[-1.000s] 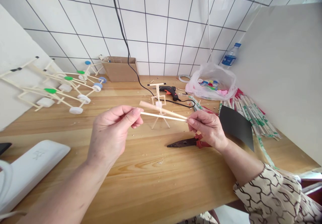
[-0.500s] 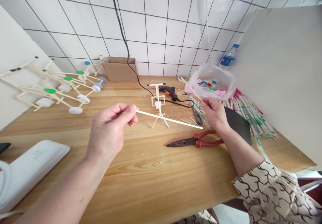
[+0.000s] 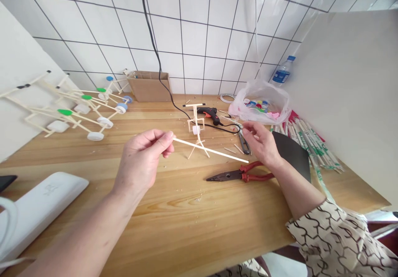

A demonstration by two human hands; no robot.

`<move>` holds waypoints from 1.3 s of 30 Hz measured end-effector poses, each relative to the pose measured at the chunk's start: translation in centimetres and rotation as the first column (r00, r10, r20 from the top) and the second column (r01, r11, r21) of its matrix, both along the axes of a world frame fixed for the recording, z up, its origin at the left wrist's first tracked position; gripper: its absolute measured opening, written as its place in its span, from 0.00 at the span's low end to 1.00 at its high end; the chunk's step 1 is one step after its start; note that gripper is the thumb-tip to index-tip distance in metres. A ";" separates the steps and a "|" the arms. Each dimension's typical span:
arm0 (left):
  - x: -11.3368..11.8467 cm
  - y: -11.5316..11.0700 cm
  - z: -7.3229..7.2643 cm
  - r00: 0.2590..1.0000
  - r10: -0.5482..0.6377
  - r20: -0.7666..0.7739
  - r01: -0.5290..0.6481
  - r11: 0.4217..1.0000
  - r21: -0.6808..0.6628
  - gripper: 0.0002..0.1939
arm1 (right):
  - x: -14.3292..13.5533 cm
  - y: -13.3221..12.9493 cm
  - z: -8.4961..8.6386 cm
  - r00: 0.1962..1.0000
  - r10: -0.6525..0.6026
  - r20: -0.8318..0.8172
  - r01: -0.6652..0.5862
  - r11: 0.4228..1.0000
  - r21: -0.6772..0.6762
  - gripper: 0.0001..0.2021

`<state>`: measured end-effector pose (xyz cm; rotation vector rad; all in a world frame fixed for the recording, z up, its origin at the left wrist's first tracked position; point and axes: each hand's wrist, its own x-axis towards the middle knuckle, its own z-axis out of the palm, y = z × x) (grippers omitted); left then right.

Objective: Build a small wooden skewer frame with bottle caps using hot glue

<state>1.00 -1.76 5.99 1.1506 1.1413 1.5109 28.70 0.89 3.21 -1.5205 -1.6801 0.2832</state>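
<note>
My left hand (image 3: 144, 156) pinches one end of a long, thin pale wooden stick (image 3: 211, 149) between thumb and fingertips. The stick slants down to the right, its free end above the red-handled pliers (image 3: 241, 175). My right hand (image 3: 263, 144) is bent over the table beside a grey utility knife (image 3: 244, 143). A second thin stick (image 3: 230, 120) runs leftward from its fingertips, low near the tabletop. Behind the left hand's stick stands a small stick frame (image 3: 195, 119) with a white cap and crossed legs. Farther back lies a black glue gun (image 3: 209, 113).
Several stick models with bottle-cap wheels (image 3: 104, 122) stand at the left, near a cardboard box (image 3: 149, 87). A plastic bag of caps (image 3: 261, 105), a water bottle (image 3: 283, 71) and wrapped sticks (image 3: 311, 140) are at the right. A white device (image 3: 46, 210) lies front left.
My right hand has shifted slightly left, and its stick has dropped from a raised slant to near the tabletop. My left hand has moved a little right with its stick.
</note>
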 end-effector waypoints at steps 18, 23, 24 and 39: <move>-0.6 0.9 -1.1 0.924 -0.260 -0.282 0.190 0.949 -0.253 0.10 | -2.5 -2.0 0.4 0.901 0.428 0.063 -0.420 0.900 -0.117 0.07; -1.2 1.5 -2.3 0.651 -0.449 -0.612 0.271 0.891 -0.365 0.11 | -1.7 -1.0 -0.3 0.866 0.441 0.234 -0.414 0.897 -0.158 0.06; -1.2 1.5 -2.5 0.609 -0.450 -0.653 0.267 0.892 -0.366 0.11 | -1.6 -0.9 -0.4 0.855 0.447 0.263 -0.419 0.894 -0.156 0.06; -1.0 1.7 -2.9 0.548 -0.381 -0.745 0.198 0.924 -0.327 0.10 | -1.5 -0.7 -1.0 0.803 0.435 0.408 -0.380 0.900 -0.212 0.07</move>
